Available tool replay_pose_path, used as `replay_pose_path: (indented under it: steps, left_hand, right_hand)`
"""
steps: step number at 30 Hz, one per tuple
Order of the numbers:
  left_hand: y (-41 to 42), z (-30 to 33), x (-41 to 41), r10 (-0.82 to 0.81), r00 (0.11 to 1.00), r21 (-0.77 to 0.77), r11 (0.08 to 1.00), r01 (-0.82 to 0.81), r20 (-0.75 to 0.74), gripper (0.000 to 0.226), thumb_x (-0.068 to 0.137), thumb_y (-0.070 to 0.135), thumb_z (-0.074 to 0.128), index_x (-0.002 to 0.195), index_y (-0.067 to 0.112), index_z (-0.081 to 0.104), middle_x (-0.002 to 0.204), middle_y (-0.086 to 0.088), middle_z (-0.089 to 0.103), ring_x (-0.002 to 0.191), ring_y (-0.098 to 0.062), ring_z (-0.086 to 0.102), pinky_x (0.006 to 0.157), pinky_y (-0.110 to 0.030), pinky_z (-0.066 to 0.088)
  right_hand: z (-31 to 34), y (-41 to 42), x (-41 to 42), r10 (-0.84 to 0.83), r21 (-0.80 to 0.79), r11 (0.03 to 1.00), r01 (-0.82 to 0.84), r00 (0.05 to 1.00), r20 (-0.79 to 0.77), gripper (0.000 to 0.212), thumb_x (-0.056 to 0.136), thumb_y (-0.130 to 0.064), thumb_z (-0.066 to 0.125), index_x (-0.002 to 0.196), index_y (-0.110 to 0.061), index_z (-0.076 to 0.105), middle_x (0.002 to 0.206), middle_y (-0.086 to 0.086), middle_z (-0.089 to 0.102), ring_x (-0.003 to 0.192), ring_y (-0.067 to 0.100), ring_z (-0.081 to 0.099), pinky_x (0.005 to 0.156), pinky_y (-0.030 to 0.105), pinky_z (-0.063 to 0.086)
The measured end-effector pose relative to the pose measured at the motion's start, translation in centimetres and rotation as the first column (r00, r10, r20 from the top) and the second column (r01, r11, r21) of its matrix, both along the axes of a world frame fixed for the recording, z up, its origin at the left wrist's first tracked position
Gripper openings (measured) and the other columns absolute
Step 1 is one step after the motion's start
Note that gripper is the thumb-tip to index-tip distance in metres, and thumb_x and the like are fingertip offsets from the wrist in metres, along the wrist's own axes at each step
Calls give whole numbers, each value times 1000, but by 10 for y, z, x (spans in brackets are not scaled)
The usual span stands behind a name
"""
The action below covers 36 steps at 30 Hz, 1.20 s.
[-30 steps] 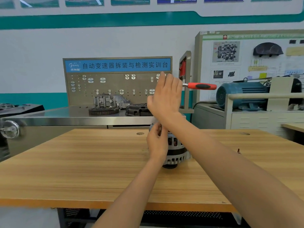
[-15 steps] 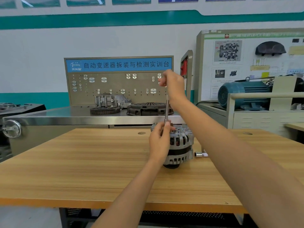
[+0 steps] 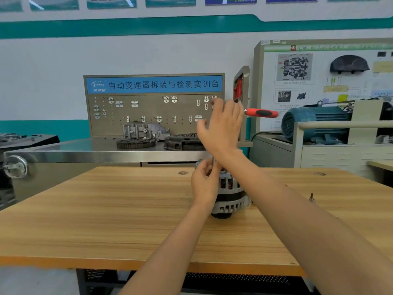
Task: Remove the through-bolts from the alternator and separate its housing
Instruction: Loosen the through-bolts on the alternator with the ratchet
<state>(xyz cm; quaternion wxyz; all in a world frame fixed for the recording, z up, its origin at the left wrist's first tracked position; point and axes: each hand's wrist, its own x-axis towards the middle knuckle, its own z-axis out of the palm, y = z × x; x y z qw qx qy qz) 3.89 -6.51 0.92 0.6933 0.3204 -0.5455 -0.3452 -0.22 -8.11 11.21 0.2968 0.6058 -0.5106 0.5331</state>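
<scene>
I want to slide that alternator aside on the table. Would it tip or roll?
Probably heavy for its size: the alternator shows metal housing and copper windings. It stands on a narrow dark base, so a high push might tip it. Once on its side, its round body could roll.

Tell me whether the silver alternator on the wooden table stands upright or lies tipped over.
Upright: the silver alternator stands on its dark pulley end on the wooden table, its vented rim level.

A silver, slotted alternator (image 3: 230,193) stands upright on its pulley end, mid-worktop (image 3: 106,209), housing still joined.
</scene>
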Motion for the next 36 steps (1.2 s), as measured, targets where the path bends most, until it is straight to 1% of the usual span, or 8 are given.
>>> replay_pose_path:
  steps: [4, 10, 13, 17, 23, 27, 31, 36]
  left_hand:
    - [2, 2, 4, -45, 998, 6, 999, 45, 46, 18, 100, 26, 48, 94, 29, 65, 92, 6, 72, 92, 0, 64, 89, -23, 48]
    - [3, 1, 5, -62, 993, 5, 998, 62, 101, 20, 102, 26, 44, 108, 26, 63, 100, 5, 72, 105, -8, 63, 99, -33, 46]
    - [1, -1, 7, -57, 993, -15, 998, 59, 101, 23, 100, 23, 48, 107, 13, 67, 97, 3, 73, 98, -6, 66, 95, -28, 50]
    - [-3, -1, 8, -61, 998, 4, 998, 61, 23, 18, 96, 13, 55, 88, 20, 69, 78, 12, 71, 76, 4, 64, 67, -9, 47]
    - [-3, 0, 11, -73, 997, 14, 997, 73, 8, 16, 97, 15, 54, 87, 18, 67, 78, 8, 68, 69, 9, 60, 62, -9, 46]
    - [-2, 1, 13, -108, 989, 19, 994, 106, 97, 24, 100, 24, 48, 114, 16, 67, 97, 7, 72, 97, 2, 62, 87, -15, 46]
    - [-3, 0, 13, -121, 985, 33, 993, 118, 119, 25, 101, 23, 46, 119, 17, 63, 98, 9, 71, 86, 19, 59, 72, 1, 42]
    - [-3, 3, 21, -144, 978, 23, 990, 142, 154, 17, 98, 17, 53, 104, 18, 68, 93, 10, 72, 87, 10, 64, 79, -5, 46]
  right_hand:
    - [22, 3, -1, 585, 77, 740, -668, 696, 417, 15, 93, -15, 46, 89, -7, 57, 89, -1, 52, 88, 11, 47, 85, 26, 38]
    - [42, 11, 1, 652, -134, 353, -926, 141, 745, 43, 97, -17, 31, 56, -13, 41, 58, 2, 54, 81, 21, 56, 61, 13, 38]
    - [35, 12, 8, 672, -129, 476, -870, 266, 691, 33, 95, -10, 36, 62, -10, 43, 66, 2, 50, 78, 16, 50, 60, 11, 41]
    - [8, 5, 10, 144, 34, 989, -146, 987, 69, 16, 86, -22, 48, 96, -10, 52, 91, 5, 50, 93, 21, 46, 102, 40, 32]
    - [7, 5, 16, 154, -31, 988, -152, 986, 70, 19, 85, -26, 50, 96, -12, 55, 95, 2, 47, 99, 20, 42, 110, 39, 20]
    - [33, 11, 9, 648, -144, 614, -776, 392, 653, 34, 95, -16, 40, 61, -14, 39, 64, -3, 45, 68, 12, 43, 71, 28, 38]
    - [45, 14, -3, 612, -360, 247, -900, -143, 778, 43, 96, -15, 33, 54, -14, 35, 38, -4, 47, 61, 15, 58, 89, 35, 44]
    - [26, 13, 12, 623, -75, 713, -698, 580, 525, 28, 94, -15, 41, 66, -15, 45, 68, -3, 47, 70, 12, 48, 79, 31, 40]
